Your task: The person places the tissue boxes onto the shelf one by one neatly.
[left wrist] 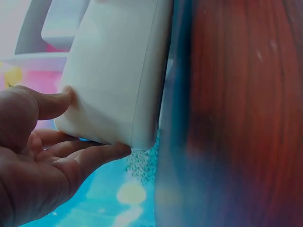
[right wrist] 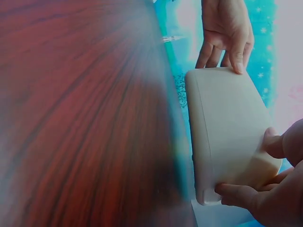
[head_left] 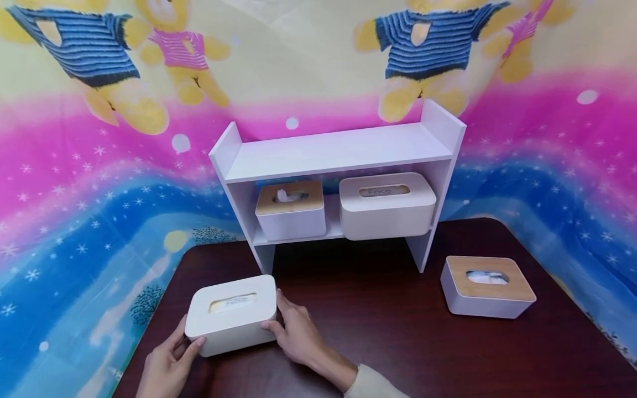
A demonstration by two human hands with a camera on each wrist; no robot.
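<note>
A cream tissue box (head_left: 234, 316) with an oval slot in its lid is held between both hands at the front left of the table. My left hand (head_left: 169, 359) grips its left end, thumb on the front face and fingers round the side. At the other end my right hand (head_left: 298, 330) grips it, thumb on the front and fingers behind. Both wrist views show the box's plain front face, with the left hand (left wrist: 42, 156) at one end and the right hand (right wrist: 270, 189) at the other. Its underside is mostly hidden.
Behind stands a white two-tier shelf (head_left: 338, 152). Its lower tier holds a wood-lidded tissue box (head_left: 291, 221) and a larger cream tissue box (head_left: 388, 218). Another wood-lidded tissue box (head_left: 487, 304) sits on the right of the dark table (head_left: 388, 342). A patterned cloth backdrop (head_left: 308, 72) hangs behind.
</note>
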